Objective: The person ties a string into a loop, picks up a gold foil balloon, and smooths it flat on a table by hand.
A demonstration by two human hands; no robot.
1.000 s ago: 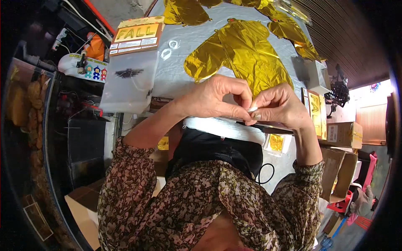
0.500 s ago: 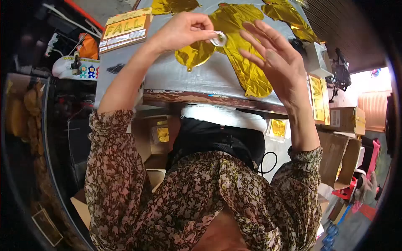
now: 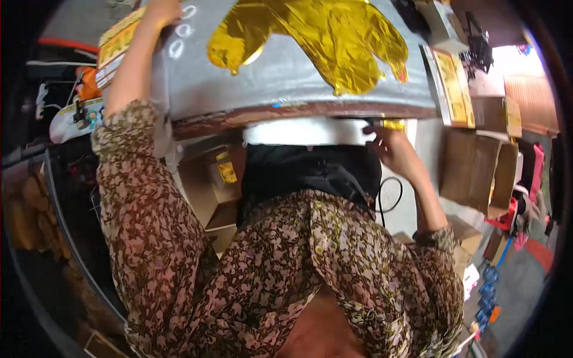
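My left hand (image 3: 162, 11) is at the far left of the table, cut by the top of the view, with its fingers blurred. Right beside its fingertips lies a small white ring (image 3: 188, 12), the topmost of three in a column on the grey tabletop. My right hand (image 3: 393, 150) is low, just past the front edge of the table, fingers apart and slightly bent, with nothing seen in them. Behind its fingers shows a small gold packet (image 3: 394, 124). Crumpled gold foil balloons (image 3: 334, 45) lie flat across the middle of the table (image 3: 197, 89).
Printed balloon packs (image 3: 113, 51) stand at the left edge of the table, and another pack (image 3: 452, 86) at the right. A white box (image 3: 444, 30) sits at the back right. Open cardboard boxes (image 3: 468, 170) stand to my right, and another box (image 3: 200, 185) is under the table.
My left hand, which held a white ring over the balloons, has moved to the far left beside the rings. My right hand has dropped from above the table to its front edge.
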